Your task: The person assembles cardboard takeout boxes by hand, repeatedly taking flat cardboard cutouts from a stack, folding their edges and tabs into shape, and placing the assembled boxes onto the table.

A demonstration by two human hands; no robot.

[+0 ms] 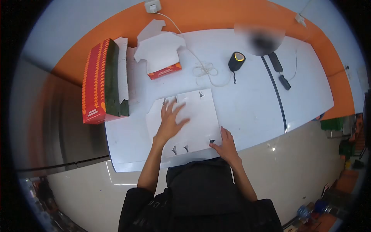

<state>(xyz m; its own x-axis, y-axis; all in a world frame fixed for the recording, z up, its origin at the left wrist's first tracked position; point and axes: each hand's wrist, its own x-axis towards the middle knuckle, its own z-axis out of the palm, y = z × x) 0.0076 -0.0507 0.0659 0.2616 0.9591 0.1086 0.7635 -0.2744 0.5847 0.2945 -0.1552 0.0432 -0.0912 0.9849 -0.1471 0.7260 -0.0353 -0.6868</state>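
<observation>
A flat white cardboard sheet (199,120) with small cut notches lies on the white table near its front edge. My left hand (169,121) is over the sheet's left part, its fingers spread and holding nothing. At the sheet's lower right corner is my right hand (225,145), thumb on top by a notch and fingers along the right edge. The hands are apart from each other.
A red and green stack of boxes (94,87) stands at the table's left end. Behind the sheet is an open white and red box (164,54). A black speaker-like device (236,62), a white cable (206,69) and a black adapter (285,82) lie farther right.
</observation>
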